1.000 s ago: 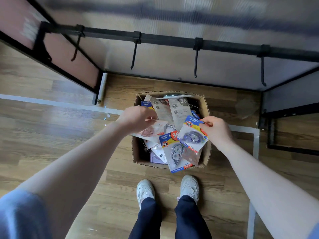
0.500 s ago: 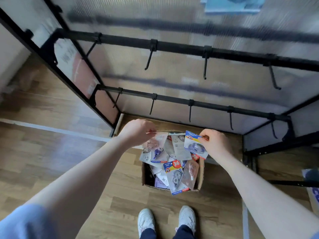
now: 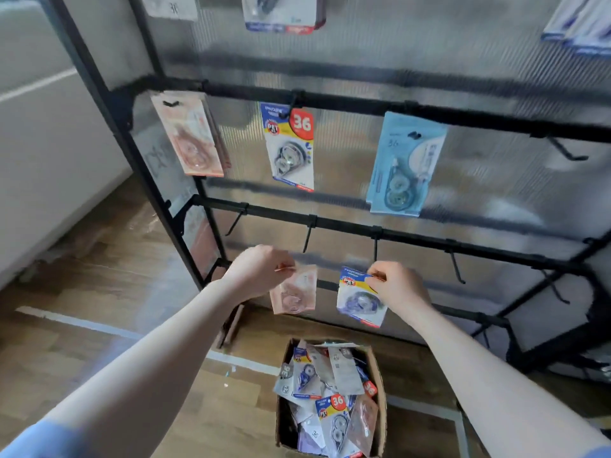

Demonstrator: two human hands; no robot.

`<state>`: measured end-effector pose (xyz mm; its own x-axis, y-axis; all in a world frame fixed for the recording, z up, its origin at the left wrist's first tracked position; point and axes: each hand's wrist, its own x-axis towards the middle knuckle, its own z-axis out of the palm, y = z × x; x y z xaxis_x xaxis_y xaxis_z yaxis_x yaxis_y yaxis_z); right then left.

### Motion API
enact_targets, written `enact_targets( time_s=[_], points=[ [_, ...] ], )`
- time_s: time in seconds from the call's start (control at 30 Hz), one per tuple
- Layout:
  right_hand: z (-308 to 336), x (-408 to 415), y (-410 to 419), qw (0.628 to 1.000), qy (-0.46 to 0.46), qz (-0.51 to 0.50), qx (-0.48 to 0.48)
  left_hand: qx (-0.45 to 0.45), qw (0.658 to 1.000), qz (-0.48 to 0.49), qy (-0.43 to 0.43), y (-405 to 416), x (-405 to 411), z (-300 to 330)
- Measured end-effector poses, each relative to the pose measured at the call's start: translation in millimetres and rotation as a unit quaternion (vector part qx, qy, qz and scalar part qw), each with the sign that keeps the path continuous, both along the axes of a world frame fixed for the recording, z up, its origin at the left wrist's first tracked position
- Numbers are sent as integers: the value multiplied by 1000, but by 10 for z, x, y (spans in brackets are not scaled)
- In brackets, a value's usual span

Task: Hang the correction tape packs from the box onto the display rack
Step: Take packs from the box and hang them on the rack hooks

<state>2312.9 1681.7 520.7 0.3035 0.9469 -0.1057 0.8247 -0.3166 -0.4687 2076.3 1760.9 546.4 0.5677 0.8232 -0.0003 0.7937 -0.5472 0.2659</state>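
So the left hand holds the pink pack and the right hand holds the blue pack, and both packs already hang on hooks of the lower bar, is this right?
Not quite. The head view shows the left hand pinching the pink pack and the right hand pinching the blue pack, but neither hangs yet: both are held below the lower bar, whose hooks are bare.

A: Packs in hand?
B: Pink pack (image 3: 294,290) pinched at top in left hand (image 3: 256,271); blue/yellow pack (image 3: 360,297) in right hand (image 3: 398,287), both hanging upright below the rack's (image 3: 330,223) lower hooks.
A: Box?
B: Cardboard box (image 3: 378,375) on floor, full of jumbled packs. Three packs hang on mid rail already.
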Motion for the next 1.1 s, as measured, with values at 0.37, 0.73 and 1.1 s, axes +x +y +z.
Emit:
enact_targets(
  time_s=[0.37,0.73,1.1],
  points=[
    [1367,-331,-1,990,-2,22,136,73,996,12,-42,12,-546,1258],
    [2019,-643,88,980,-25,22,198,127,990,-7,-63,84,-1012,1931],
    [2473,-320,-63,968,-53,25,244,139,987,-10,-85,95,-591,2275]
  ],
)
